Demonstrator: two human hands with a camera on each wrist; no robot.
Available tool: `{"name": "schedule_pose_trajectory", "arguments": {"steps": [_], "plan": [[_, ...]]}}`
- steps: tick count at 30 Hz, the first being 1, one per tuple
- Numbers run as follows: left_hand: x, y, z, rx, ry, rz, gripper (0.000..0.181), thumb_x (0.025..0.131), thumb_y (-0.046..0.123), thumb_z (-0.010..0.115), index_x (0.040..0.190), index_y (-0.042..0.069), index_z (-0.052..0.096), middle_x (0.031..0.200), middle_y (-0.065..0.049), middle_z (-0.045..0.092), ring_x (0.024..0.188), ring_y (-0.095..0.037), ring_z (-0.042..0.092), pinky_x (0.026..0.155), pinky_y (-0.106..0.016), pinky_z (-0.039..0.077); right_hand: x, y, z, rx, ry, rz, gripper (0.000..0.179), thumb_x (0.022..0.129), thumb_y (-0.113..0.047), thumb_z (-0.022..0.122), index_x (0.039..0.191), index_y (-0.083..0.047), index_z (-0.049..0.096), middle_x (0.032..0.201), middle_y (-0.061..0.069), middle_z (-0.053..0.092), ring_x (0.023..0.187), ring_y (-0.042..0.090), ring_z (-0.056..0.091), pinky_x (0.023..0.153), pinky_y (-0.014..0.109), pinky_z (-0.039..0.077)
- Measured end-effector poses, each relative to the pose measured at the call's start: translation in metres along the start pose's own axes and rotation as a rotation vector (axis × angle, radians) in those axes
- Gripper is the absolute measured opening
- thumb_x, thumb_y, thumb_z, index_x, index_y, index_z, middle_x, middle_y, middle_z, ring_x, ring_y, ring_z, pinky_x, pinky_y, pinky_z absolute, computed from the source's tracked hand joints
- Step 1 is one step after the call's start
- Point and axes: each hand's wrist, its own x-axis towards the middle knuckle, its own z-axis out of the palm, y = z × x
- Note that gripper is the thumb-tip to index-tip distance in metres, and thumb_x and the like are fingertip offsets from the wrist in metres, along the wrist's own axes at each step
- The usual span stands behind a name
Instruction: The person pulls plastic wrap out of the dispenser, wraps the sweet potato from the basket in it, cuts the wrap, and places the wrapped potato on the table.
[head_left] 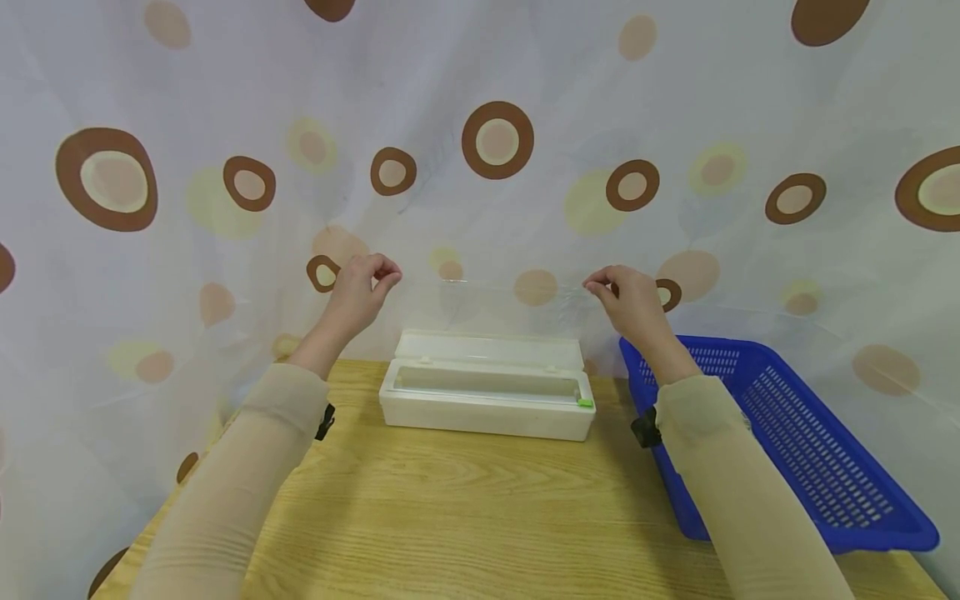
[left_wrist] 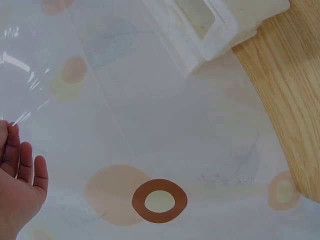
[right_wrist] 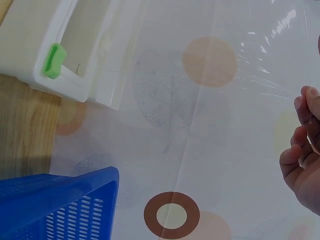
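Both hands are raised over the back of the table, apart from each other. The left hand (head_left: 362, 287) pinches one side of a sheet of clear plastic wrap (left_wrist: 35, 82) between thumb and fingertips. The right hand (head_left: 628, 302) pinches the other side, and the wrap shows glossy creases (right_wrist: 265, 55) near those fingertips. Nearly invisible in the head view, the sheet spans the gap between the hands. Below it stands a white wrap dispenser box (head_left: 487, 419), its lid (head_left: 491, 347) tipped back. A green slide cutter (head_left: 584, 403) sits at the right end of the box's front edge.
A blue perforated plastic basket (head_left: 810, 442) stands on the right of the wooden table (head_left: 450, 508), partly behind the right sleeve. A white curtain (head_left: 450, 67) with brown and beige circles hangs right behind the table.
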Motion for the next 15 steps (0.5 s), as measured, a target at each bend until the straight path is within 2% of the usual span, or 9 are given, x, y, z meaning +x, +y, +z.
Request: {"name": "schedule_pose_trajectory", "arguments": {"steps": [7, 15], "plan": [[0.0002, -0.0017, -0.0006, 0.0, -0.006, -0.007, 0.014, 0.094, 0.013, 0.057, 0.096, 0.0, 0.063, 0.089, -0.014, 0.062, 0.086, -0.028, 0.048, 0.077, -0.038, 0.036, 0.0003, -0.0001, 0.0011, 0.006, -0.009, 0.0, 0.022, 0.096, -0.018, 0.054, 0.102, -0.003, 0.068, 0.086, 0.014, 0.061, 0.064, 0.023, 0.043, 0.058, 0.034, 0.035], [0.006, -0.0002, -0.0039, -0.008, 0.009, 0.012, 0.012, 0.093, 0.01, 0.058, 0.094, -0.001, 0.063, 0.089, -0.016, 0.061, 0.086, -0.029, 0.048, 0.079, -0.04, 0.038, 0.0066, -0.0023, -0.0016, -0.015, -0.007, 0.012, 0.021, 0.097, -0.019, 0.053, 0.102, -0.004, 0.067, 0.087, 0.013, 0.061, 0.066, 0.024, 0.044, 0.059, 0.034, 0.036]]}}
